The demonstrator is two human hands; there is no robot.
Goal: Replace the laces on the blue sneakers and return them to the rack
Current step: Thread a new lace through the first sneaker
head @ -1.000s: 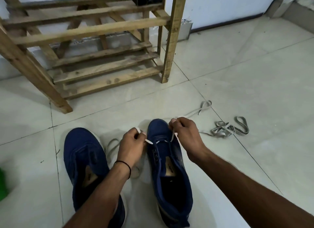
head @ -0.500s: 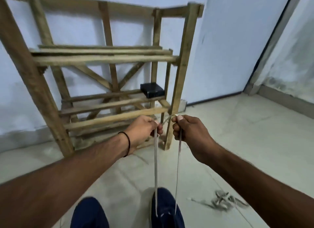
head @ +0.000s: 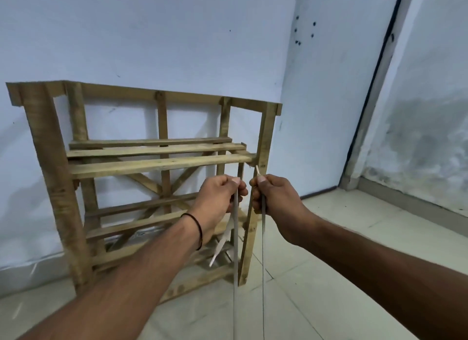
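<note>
A: Nearest first, what've we got?
B: The lace [head: 234, 301] comes up from the bottom edge in 2 strands, both taut, close together & roughly parallel. The sneakers aren't in view. We reckon they're below the frame, where the strands lead.
A: Hands?
B: Our left hand [head: 215, 203] pinches one strand betw. thumb & curled fingers, w/ a loose end [head: 219, 248] hanging under it. Our right hand [head: 278, 205] pinches the other strand, w/ the tip [head: 257, 169] poking out above the thumb. The hands are level, just beside each other.
A: So we're evening up the 2 sides, prob. early in the lacing?
B: Looks so. To do it well we pull both strands straight up w/ equal tension, then compare lengths. The left side seems to have spare & the right almost none, so we'd feed some across thru the eyelets. No jerking, or the shoe may lift.
A: And beyond?
B: The rack [head: 162, 162] stands on the floor [head: 354, 251] against the wall [head: 177, 48]. The pair goes there once both are laced.
</note>
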